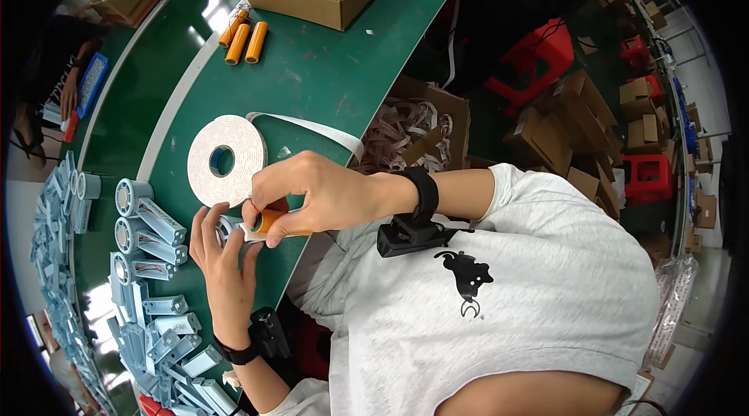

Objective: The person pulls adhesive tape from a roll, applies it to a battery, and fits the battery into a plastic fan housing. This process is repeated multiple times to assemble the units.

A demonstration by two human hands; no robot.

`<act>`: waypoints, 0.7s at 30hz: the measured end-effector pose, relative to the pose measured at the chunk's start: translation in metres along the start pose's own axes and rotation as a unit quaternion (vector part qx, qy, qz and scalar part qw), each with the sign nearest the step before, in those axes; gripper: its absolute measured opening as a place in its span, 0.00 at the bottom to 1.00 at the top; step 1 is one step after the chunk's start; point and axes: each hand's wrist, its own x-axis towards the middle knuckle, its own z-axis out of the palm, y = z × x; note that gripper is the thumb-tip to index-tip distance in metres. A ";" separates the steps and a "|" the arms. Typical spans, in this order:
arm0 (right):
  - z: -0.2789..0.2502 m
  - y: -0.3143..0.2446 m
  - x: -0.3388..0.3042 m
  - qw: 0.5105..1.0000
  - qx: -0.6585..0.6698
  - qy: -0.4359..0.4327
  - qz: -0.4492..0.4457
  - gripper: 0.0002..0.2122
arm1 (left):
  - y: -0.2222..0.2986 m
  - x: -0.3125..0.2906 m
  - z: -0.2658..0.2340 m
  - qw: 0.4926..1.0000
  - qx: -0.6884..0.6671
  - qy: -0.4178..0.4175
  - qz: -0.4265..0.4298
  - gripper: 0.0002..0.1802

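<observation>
A green table [312, 81] carries a white roll [203, 170], orange cylinders [255, 43], blue casings [161, 221] and a box [298, 7].

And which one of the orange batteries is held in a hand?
The battery in the right hand; the others lie on the green table or stand in the cardboard box.

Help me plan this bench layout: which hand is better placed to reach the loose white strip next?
Right, probably: the right hand is nearer the loose white strip than the left hand. It grips the orange cylinder, though, so would need freeing first.
</observation>
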 end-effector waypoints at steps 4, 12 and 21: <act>0.003 0.013 -0.006 0.997 -0.046 0.027 -0.060 0.08 | 0.000 -0.002 0.000 0.994 -0.105 0.023 -0.021 0.09; 0.000 0.011 0.000 0.983 -0.092 0.014 -0.160 0.08 | 0.005 -0.003 0.011 0.995 -0.068 0.073 -0.016 0.09; -0.004 0.003 0.003 0.963 -0.204 -0.154 -0.083 0.08 | 0.006 -0.005 0.018 0.994 -0.042 0.100 -0.013 0.10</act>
